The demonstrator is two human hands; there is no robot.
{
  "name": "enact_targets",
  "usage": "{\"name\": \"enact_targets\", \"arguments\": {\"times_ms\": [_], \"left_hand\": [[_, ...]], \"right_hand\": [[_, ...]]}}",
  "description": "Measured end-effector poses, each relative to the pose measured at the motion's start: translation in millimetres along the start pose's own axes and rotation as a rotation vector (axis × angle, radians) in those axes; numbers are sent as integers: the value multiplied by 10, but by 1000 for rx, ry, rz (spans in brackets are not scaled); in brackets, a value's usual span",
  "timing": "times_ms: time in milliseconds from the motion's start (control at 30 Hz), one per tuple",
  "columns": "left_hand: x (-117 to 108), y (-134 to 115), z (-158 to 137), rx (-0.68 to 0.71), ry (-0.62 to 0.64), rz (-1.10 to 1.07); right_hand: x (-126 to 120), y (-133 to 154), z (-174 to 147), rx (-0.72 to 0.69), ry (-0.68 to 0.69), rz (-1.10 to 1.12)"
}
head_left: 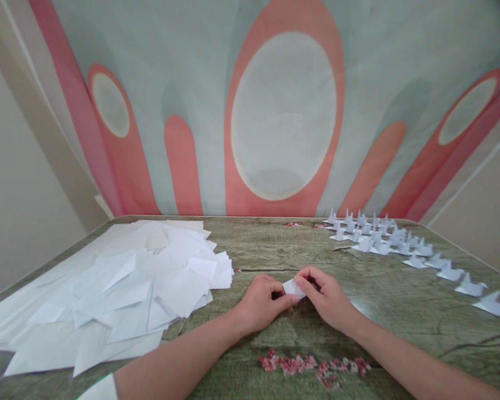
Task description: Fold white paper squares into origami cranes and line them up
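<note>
- Head view: a small folded white paper (292,288) sits between the person's two hands, just below and to the right of the middle of the view; it is the centre of the clock used here. Whether it touches the table is hidden.
- The left hand (258,304) lies at 9 o'clock, its thumb and forefinger narrowed in a pinch on the paper's near left edge.
- The right hand (328,295) is at 3 o'clock, thumb on the upper face, forefinger curled over the far right corner; both hands grip the one piece.
- A white sleeve (100,389) shows on the left arm at 8 o'clock.
- At 9 o'clock, well apart from the paper, spreads a loose heap of white sheets (129,291), small pieces overlapping larger ones, with a few dark marks on one.
- From 1 o'clock round to 3 o'clock stand many folded paper birds (375,241), crowded at the far end and thinning to single file nearer.
- At 6 o'clock, pink blossoms (294,364) decorate the wood-patterned table (262,240).
- At 12 o'clock, beyond the table's far edge, hangs a grey-green and coral backdrop (211,89) bearing a large pale oval (284,116).
</note>
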State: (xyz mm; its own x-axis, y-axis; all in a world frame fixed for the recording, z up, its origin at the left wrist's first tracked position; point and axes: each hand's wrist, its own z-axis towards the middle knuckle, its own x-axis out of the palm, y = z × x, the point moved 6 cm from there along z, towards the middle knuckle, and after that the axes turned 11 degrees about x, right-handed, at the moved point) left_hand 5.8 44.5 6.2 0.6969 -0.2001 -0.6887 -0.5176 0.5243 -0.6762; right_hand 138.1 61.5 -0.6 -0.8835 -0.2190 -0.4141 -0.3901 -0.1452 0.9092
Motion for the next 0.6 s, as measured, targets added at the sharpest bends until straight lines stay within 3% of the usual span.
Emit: {"name": "enact_targets", "arguments": {"times_ms": [200, 467, 600], "left_hand": [[-45, -1, -6, -7, -80, -116], [-21, 13, -12, 21, -74, 53], [-68, -29, -28, 90, -146, 102]], "right_hand": [[-8, -25, 24, 30, 48, 4], [17, -14, 21, 1, 80, -79], [-52, -39, 88, -101, -9, -265]]}}
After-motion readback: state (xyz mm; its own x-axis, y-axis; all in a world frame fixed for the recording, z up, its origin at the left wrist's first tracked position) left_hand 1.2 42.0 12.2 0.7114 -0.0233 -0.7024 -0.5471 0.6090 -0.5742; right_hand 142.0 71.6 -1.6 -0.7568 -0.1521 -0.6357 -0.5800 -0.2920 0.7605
